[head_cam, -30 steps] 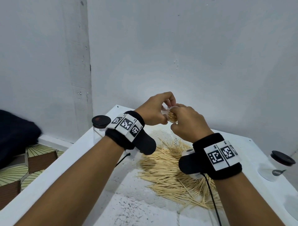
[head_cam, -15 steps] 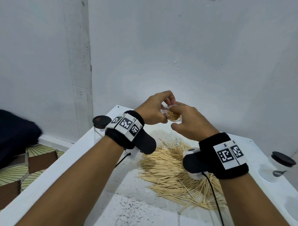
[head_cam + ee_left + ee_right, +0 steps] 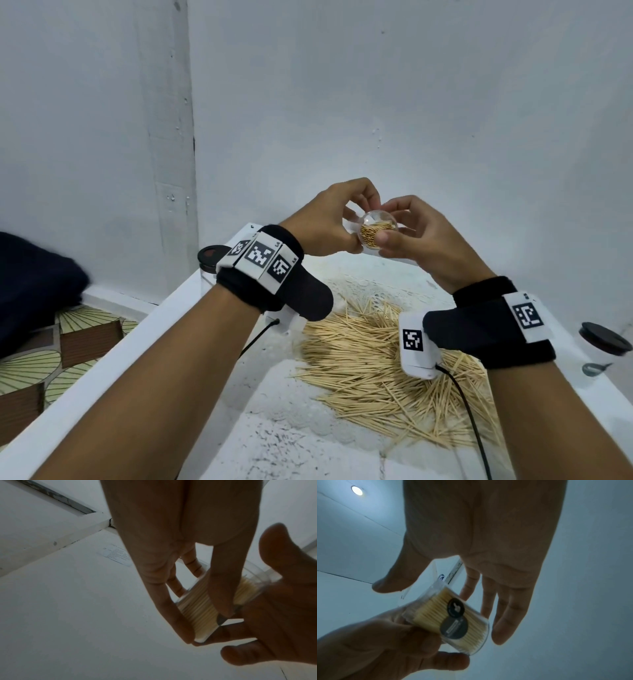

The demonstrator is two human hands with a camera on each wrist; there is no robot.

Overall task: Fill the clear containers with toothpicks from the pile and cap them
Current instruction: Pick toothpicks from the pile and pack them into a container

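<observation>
- A white table [image 3: 113,363] stands in the corner of a room with pale grey walls; patterned floor tiles [image 3: 37,363] and a dark cloth [image 3: 34,284] show to the left of it.
- A loose pile of toothpicks [image 3: 370,370] lies spread on the table, below and between the two wrists.
- The left hand [image 3: 329,222] and the right hand [image 3: 421,236] meet in the air above the far end of the pile, each wearing a black wristband with printed square markers.
- Between them is a clear container [image 3: 376,233], held with its open mouth toward the head camera, showing the toothpick ends packed in its lower half.
- In the right wrist view the left hand [image 3: 385,649] grips the container [image 3: 450,622] with curled fingers and thumb around its base end; two dark round stickers sit on its side.
- In the same view the right hand [image 3: 479,534] has its fingers nearly straight and spread, the thumb near the container's mouth and the other fingers just beyond its far side; whether they press on the wall I cannot tell.
- In the head view the right thumb tip lies at the rim of the mouth, with the forefinger arched over the top.
- A second container with a black cap [image 3: 209,257] stands at the table's far left edge, behind the left wrist.
- A third capped container [image 3: 604,342] stands near the right edge, well apart from the hands.
</observation>
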